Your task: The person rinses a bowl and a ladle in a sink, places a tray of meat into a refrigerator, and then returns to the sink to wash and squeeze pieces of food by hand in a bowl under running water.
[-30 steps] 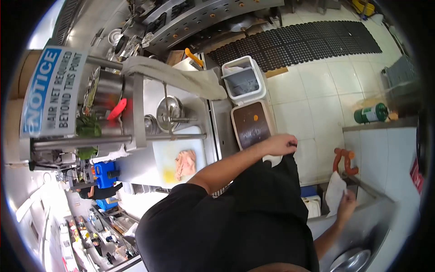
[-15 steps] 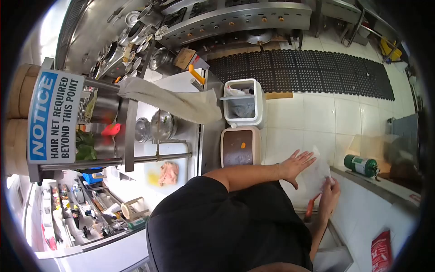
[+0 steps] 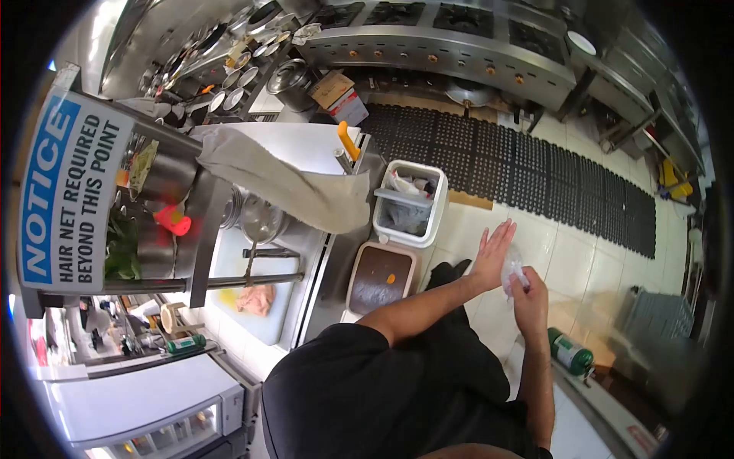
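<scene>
My right hand [image 3: 527, 297] pinches a bunched piece of thin clear plastic [image 3: 512, 274], whose exact kind I cannot tell. Beside it, my left hand [image 3: 493, 252] is held out flat with fingers extended, its palm edge right against the plastic. Both hands are out in front of my body, over the tiled floor. To their left stand a white bin [image 3: 436, 229] lined with plastic and a brown-topped container [image 3: 375, 275] with a small orange piece on it.
Raw meat [image 3: 256, 300] lies on a white cutting board [image 3: 279, 317] at the left counter. A grey cloth [image 3: 306, 191] hangs over the rail. Black rubber matting [image 3: 527, 172] runs before the stove [image 3: 459, 50]. A green cylinder [image 3: 569, 352] lies on the right-hand ledge.
My view has turned and both hands have come up and left. The plastic, spread out before, is now bunched closer between my hands. The red object near my right hand is out of sight.
</scene>
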The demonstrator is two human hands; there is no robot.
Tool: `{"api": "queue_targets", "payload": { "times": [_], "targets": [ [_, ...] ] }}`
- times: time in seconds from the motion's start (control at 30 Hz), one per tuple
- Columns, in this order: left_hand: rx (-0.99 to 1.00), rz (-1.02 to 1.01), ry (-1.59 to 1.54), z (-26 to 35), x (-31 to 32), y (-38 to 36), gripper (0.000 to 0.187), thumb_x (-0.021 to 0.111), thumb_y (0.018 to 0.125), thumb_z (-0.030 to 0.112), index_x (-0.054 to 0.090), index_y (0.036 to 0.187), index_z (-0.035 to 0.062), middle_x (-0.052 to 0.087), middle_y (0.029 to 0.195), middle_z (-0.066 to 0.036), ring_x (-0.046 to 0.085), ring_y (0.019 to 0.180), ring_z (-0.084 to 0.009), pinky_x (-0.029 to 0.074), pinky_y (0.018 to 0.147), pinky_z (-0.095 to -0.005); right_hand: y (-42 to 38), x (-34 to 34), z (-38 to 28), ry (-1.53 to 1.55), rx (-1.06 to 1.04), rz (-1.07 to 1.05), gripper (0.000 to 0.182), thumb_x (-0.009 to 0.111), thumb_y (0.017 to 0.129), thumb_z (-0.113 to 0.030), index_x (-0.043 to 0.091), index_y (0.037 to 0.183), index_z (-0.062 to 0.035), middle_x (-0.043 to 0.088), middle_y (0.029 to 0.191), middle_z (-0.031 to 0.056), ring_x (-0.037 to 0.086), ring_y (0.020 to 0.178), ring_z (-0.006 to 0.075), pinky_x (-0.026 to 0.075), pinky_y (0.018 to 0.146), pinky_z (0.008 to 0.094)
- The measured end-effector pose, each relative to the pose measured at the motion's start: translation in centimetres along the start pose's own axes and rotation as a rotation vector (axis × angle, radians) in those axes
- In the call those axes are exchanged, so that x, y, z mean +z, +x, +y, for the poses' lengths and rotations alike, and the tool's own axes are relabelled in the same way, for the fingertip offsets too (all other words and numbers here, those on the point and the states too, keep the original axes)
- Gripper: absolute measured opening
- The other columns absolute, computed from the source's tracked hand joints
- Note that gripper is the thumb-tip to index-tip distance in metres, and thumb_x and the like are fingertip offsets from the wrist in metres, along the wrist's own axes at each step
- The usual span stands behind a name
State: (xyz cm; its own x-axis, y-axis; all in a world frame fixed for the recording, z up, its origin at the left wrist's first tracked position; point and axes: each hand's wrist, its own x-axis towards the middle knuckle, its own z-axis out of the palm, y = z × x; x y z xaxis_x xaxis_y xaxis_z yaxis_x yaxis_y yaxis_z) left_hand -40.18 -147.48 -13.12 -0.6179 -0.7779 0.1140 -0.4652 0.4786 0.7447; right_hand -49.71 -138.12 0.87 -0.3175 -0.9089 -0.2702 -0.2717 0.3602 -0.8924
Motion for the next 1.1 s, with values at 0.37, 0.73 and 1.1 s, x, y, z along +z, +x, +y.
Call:
{"api": "queue_targets", "payload": {
  "times": [0.37, 0.73, 1.1],
  "targets": [
    [0.120, -0.103, -0.001, -5.8, -3.1, 14.6, 0.115, 0.086, 0.060, 0.017, 0.023, 0.156, 0.0029, 0.031, 0.157, -0.022, 0.027, 0.148, -0.0402, 0.024, 0.121, -0.0527, 21.4, -6.3, -3.5, -0.247, -0.179, -0.120, 0.016, 0.060, 0.095, -0.014, 0.066, 0.099, 0.0001, 0.068, 0.081, 0.0122, 0.063, 0.070, 0.0204, 0.050, 0.067, 0.0343],
    [0.105, -0.096, -0.424, -4.5, -15.7, 34.8, 0.062, 0.076, 0.087, 0.022, 0.052, 0.140, 0.0025, 0.052, 0.143, -0.016, 0.045, 0.136, -0.0261, 0.036, 0.113, -0.0380, 46.0, -14.5, -12.6, -0.398, -0.530, -0.735, 0.024, 0.063, 0.094, -0.020, 0.069, 0.104, 0.0009, 0.068, 0.088, 0.0144, 0.063, 0.082, 0.0248, 0.049, 0.076, 0.0364],
    [-0.382, 0.422, -0.601, -11.8, -15.4, 51.1, 0.013, 0.062, 0.098, 0.013, 0.064, 0.106, 0.0022, 0.063, 0.090, 0.002, 0.054, 0.081, -0.0055, 0.045, 0.074, -0.0240, 72.8, -11.0, -17.5, -0.216, -0.349, -1.156, 0.023, 0.070, 0.092, -0.021, 0.067, 0.105, -0.0019, 0.068, 0.091, 0.0027, 0.061, 0.086, 0.0101, 0.049, 0.078, 0.0294]
  ]
}}
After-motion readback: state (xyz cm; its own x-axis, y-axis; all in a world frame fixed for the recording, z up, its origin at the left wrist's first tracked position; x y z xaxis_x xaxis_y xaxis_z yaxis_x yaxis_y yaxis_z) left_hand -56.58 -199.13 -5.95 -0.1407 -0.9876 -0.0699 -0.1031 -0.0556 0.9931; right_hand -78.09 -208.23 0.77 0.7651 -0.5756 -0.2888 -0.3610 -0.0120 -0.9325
